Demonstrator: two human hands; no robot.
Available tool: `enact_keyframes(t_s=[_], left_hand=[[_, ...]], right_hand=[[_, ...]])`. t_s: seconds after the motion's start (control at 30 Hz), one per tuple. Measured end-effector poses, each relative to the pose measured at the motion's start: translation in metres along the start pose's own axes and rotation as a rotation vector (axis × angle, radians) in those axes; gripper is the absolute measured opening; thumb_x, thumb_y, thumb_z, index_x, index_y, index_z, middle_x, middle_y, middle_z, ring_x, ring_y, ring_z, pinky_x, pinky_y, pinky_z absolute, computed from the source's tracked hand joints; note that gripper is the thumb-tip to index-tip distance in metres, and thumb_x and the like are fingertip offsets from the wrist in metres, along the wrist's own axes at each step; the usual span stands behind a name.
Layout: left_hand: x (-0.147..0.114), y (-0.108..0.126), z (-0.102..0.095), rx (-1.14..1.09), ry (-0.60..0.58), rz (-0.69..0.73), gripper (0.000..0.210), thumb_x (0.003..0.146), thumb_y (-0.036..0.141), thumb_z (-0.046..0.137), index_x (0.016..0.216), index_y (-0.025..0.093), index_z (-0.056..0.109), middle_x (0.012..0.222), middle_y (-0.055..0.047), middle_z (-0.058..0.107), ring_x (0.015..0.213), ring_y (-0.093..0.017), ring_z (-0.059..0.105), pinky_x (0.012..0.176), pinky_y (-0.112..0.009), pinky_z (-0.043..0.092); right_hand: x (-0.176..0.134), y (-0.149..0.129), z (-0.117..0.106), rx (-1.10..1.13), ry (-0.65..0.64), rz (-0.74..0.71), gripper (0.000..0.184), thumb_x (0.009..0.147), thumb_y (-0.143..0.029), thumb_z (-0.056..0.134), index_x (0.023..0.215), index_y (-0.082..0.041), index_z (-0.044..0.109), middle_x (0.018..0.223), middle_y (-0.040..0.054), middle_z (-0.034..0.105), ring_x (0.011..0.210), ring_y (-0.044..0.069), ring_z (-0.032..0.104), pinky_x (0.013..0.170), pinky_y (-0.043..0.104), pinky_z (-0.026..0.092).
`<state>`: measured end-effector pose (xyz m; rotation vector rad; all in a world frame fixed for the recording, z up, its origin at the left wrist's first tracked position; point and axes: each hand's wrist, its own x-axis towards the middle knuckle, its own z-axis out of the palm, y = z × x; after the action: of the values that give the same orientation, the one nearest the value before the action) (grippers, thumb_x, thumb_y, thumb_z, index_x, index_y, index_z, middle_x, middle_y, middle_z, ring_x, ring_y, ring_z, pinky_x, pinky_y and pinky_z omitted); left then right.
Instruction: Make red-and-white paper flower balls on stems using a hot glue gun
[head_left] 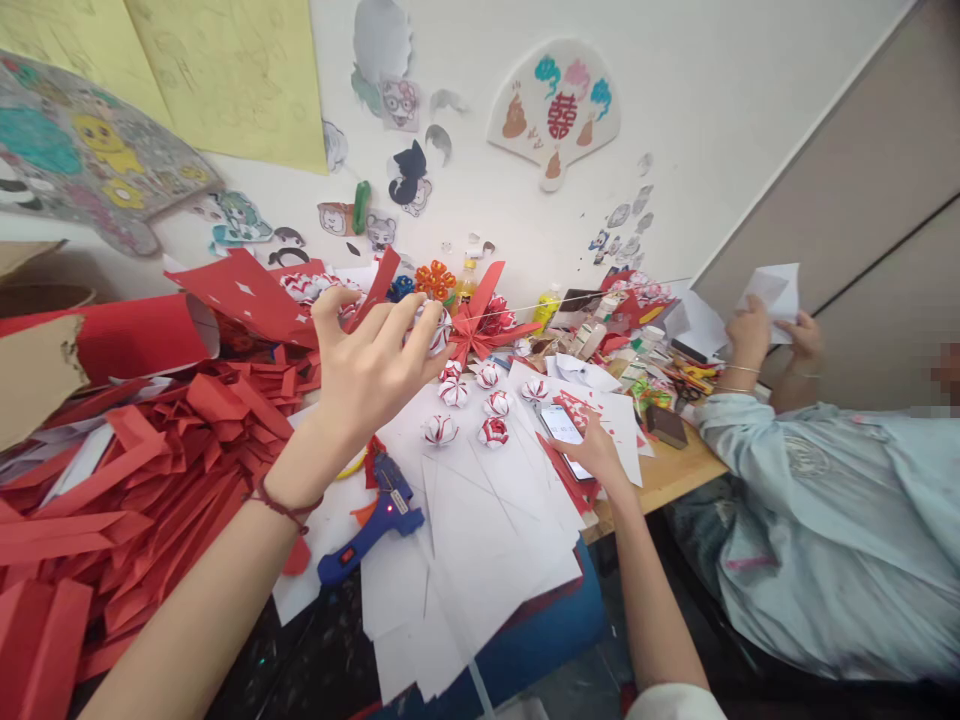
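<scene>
My left hand (pixel 375 365) is raised over the table with its fingers curved. Its thumb and index finger hold a red-and-white paper ball (pixel 439 334), partly hidden behind the fingers. A thin pale strand runs rightward from near the ball. My right hand (pixel 600 452) grips the lower right side of a smartphone (pixel 562 432) with a lit screen, the thumb lying across it. Several small red-and-white paper balls (pixel 439 430) rest on white paper sheets (pixel 480 530) between my hands. Below my left hand lies a blue hot glue gun (pixel 375 530) with a small red light glowing.
Folded red paper strips (pixel 165 500) are heaped at left, beside a red tube (pixel 112 335). A folded red paper star (pixel 474 325) and bottles stand near the wall. At right, a person in a light blue shirt (pixel 825 520) holds white paper (pixel 776 295).
</scene>
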<state>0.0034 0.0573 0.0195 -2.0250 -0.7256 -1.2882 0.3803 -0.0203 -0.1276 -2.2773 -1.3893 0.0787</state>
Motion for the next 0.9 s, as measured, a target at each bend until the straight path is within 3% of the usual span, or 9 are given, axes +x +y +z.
enact_keyframes(t_s=[0.17, 0.47, 0.63, 0.7, 0.73, 0.8, 0.83, 0.9], left_hand=[[-0.001, 0.0, 0.001, -0.019, -0.011, -0.013, 0.04, 0.094, 0.038, 0.064, 0.133, 0.028, 0.059, 0.124, -0.011, 0.072, 0.091, -0.03, 0.071, 0.105, -0.064, 0.031], [0.0, -0.002, 0.0, -0.082, -0.026, -0.026, 0.042, 0.094, 0.039, 0.065, 0.134, 0.029, 0.059, 0.124, -0.012, 0.072, 0.094, -0.032, 0.071, 0.106, -0.066, 0.031], [0.002, 0.0, -0.001, -0.047, -0.021, -0.001, 0.043, 0.093, 0.039, 0.066, 0.134, 0.027, 0.058, 0.124, -0.013, 0.072, 0.091, -0.032, 0.072, 0.103, -0.066, 0.032], [0.003, 0.001, -0.001, -0.036, -0.017, 0.016, 0.042, 0.094, 0.038, 0.065, 0.134, 0.026, 0.058, 0.124, -0.014, 0.072, 0.091, -0.032, 0.072, 0.101, -0.065, 0.034], [0.003, 0.002, -0.002, -0.025, -0.016, 0.024, 0.042, 0.094, 0.037, 0.065, 0.134, 0.025, 0.058, 0.125, -0.014, 0.072, 0.091, -0.032, 0.072, 0.101, -0.064, 0.034], [0.002, 0.002, -0.002, 0.007, -0.012, 0.038, 0.04, 0.095, 0.034, 0.064, 0.134, 0.025, 0.058, 0.125, -0.013, 0.072, 0.092, -0.031, 0.072, 0.1, -0.062, 0.035], [0.002, 0.001, -0.002, 0.024, -0.009, 0.041, 0.039, 0.095, 0.033, 0.063, 0.133, 0.024, 0.059, 0.125, -0.013, 0.072, 0.092, -0.03, 0.072, 0.1, -0.061, 0.035], [0.001, 0.001, 0.0, 0.047, -0.006, 0.037, 0.037, 0.095, 0.032, 0.063, 0.132, 0.024, 0.059, 0.124, -0.012, 0.073, 0.091, -0.03, 0.072, 0.1, -0.06, 0.036]], right_hand=[[-0.005, -0.006, -0.003, -0.081, -0.025, 0.083, 0.099, 0.078, -0.058, 0.072, 0.152, -0.008, 0.03, 0.131, 0.0246, 0.065, 0.122, 0.04, 0.064, 0.094, 0.045, 0.051], [-0.008, -0.008, -0.001, -0.035, 0.048, 0.059, 0.1, 0.074, -0.053, 0.077, 0.149, -0.004, 0.03, 0.121, 0.0261, 0.069, 0.116, 0.043, 0.066, 0.091, 0.047, 0.051], [-0.011, -0.009, -0.001, 0.065, 0.032, 0.043, 0.102, 0.075, -0.052, 0.076, 0.152, -0.005, 0.029, 0.133, 0.0275, 0.063, 0.123, 0.042, 0.062, 0.095, 0.049, 0.051], [-0.019, -0.022, -0.011, 0.132, 0.082, -0.006, 0.099, 0.073, -0.051, 0.079, 0.15, -0.006, 0.036, 0.141, 0.0283, 0.058, 0.128, 0.042, 0.058, 0.102, 0.052, 0.047], [-0.027, -0.032, -0.018, 0.186, 0.135, -0.045, 0.091, 0.073, -0.048, 0.079, 0.146, -0.008, 0.044, 0.142, 0.0264, 0.057, 0.13, 0.041, 0.056, 0.106, 0.054, 0.045], [-0.051, -0.06, -0.039, 0.386, 0.261, -0.2, 0.052, 0.085, -0.044, 0.069, 0.129, -0.016, 0.063, 0.133, 0.0171, 0.066, 0.126, 0.034, 0.059, 0.108, 0.051, 0.044], [-0.067, -0.077, -0.05, 0.541, 0.253, -0.28, 0.034, 0.09, -0.041, 0.065, 0.116, -0.02, 0.069, 0.122, 0.013, 0.072, 0.116, 0.03, 0.064, 0.102, 0.047, 0.048], [-0.105, -0.111, -0.07, 0.842, 0.03, -0.471, 0.02, 0.095, -0.039, 0.061, 0.097, -0.023, 0.074, 0.099, 0.0082, 0.075, 0.096, 0.024, 0.07, 0.091, 0.042, 0.054]])
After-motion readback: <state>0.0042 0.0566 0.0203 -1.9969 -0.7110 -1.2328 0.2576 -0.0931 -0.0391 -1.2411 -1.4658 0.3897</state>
